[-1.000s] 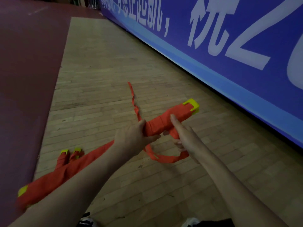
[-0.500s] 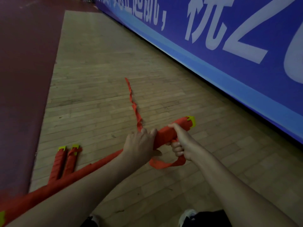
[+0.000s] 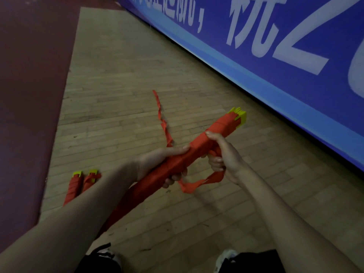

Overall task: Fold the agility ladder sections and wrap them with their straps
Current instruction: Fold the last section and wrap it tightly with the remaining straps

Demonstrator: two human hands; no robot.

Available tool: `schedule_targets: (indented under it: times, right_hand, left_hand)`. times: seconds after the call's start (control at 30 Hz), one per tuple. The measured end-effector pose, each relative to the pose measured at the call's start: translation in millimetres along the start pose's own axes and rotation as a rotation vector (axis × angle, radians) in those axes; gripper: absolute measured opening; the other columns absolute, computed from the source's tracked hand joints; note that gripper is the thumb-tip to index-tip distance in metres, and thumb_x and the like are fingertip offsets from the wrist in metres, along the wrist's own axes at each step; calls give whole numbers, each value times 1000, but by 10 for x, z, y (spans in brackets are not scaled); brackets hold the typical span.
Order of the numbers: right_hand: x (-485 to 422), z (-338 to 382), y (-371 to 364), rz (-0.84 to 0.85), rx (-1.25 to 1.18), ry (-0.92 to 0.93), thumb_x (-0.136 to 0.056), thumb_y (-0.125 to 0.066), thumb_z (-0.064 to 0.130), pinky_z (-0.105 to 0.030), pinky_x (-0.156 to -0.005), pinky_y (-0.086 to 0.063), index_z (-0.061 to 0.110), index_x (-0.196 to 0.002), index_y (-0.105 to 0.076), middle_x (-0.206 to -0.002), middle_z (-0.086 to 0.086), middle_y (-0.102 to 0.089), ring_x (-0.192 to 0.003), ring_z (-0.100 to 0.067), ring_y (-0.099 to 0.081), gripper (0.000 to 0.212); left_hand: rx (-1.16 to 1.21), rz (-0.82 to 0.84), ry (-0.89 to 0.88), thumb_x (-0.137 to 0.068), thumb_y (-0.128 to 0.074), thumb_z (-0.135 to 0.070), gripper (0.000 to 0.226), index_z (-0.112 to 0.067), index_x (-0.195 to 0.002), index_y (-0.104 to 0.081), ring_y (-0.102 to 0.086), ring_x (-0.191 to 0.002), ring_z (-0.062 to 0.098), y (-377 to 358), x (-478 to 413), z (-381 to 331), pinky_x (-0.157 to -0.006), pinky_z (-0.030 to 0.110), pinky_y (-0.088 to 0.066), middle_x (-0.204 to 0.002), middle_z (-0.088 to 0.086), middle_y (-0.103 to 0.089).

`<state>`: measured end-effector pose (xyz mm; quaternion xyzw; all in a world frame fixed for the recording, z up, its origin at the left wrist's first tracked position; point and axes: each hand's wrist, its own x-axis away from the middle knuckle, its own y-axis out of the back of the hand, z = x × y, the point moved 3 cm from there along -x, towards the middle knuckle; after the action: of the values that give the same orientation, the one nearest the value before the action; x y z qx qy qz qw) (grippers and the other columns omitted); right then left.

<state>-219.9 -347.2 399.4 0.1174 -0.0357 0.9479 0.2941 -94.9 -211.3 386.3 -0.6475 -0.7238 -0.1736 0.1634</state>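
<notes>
now wrapping: left hand [image 3: 157, 164] grips bundle [image 3: 222, 125], right hand [image 3: 224, 156] clasps strap [image 3: 197, 185] just beneath it; next likely needs strap drawn taut around.

the ladder bundle [image 3: 177, 164] is wound in red woven cloth, matt and lightly creased, with hard yellow plastic ends [image 3: 240, 116] that look smooth. the loose strap [image 3: 189, 189] is the same thin red webbing, limp and crinkled. two wrapped bundles [image 3: 76, 184] show the same cloth and plastic. the floor [image 3: 122, 85] is narrow wooden strips, dull and scuffed. beside it, a maroon surface [image 3: 29, 85] looks smooth and matt. the blue banner [image 3: 295, 85] looks like a smooth printed sheet with a faint sheen.
</notes>
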Motion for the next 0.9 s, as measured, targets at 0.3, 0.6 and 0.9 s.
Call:
schedule_targets:
  times: [0.3,0.6,0.9]
  right_hand:
    - [108,43,88,314,-36,-47,-89,-42,23,-31,-62,-47,2,-100,-63,-70,-12,-66,-58,-20,-59,32]
    - [127,54,89,64,220,-15,-93,-47,19,-24,-53,-51,-5,-79,-70,-62,-13,-66,-55,-22,-62,36]
    - [73,-21,83,172,69,-105,-89,-30,2,-31,-62,-52,-4,-93,-64,-70,-19,-67,-59,-26,-63,34]
  left_hand:
    - [167,124,70,-50,-77,-73,75,-11,-86,-56,-39,-54,17,73,137,-79,-46,21,-34,-71,8,-47]
    - [64,46,96,-41,-79,-76,82,-9,-84,-57,-43,-51,15,-9,161,-142,-46,21,-38,-66,5,-48]
    - [-38,-74,66,-72,-59,-71,61,-11,-84,-57,-45,-55,16,-12,181,-218,-50,25,-37,-68,5,-52]
